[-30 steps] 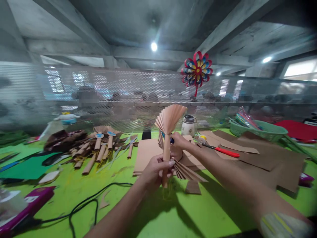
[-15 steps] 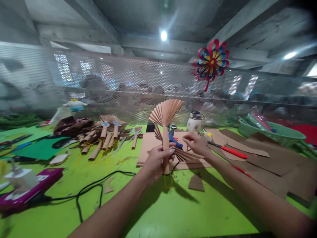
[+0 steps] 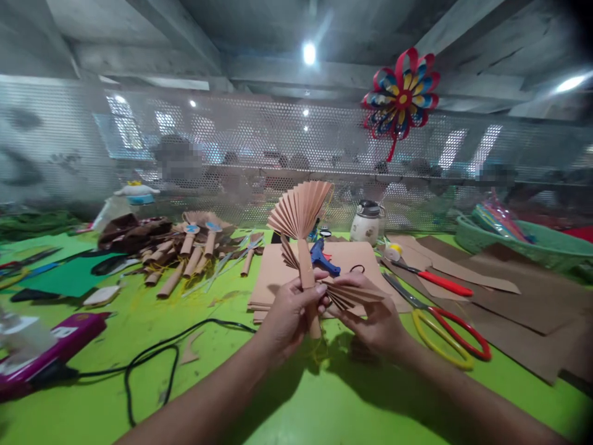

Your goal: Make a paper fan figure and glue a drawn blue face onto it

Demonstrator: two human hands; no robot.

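Observation:
My left hand [image 3: 288,315] is closed around a brown paper tube [image 3: 304,262], which stands nearly upright. From its top spreads a pleated paper fan [image 3: 300,210]. A smaller pleated piece [image 3: 290,253] sticks out on the left side. On the right, another pleated paper fan [image 3: 354,295] juts from the tube. My right hand [image 3: 377,321] has its fingers at that side fan from below, pinching its lower folds near the tube; the fingertips are partly hidden. Yellow strands hang from the tube's bottom. Just behind my hands lies a blue glue gun [image 3: 324,259] on stacked brown paper sheets [image 3: 266,278].
Scissors [image 3: 445,327] and a red-handled tool [image 3: 442,282] lie to the right among brown sheets [image 3: 523,303], near a green basket [image 3: 542,247]. Several paper tubes [image 3: 173,281] are piled left. A black cable [image 3: 185,334] runs to a purple power strip [image 3: 60,352]. A jar [image 3: 365,222] stands behind.
My right hand has come down and left, from above the side fan to gripping it from below. The scissors now show uncovered. My left hand keeps holding the tube; the view has shifted slightly.

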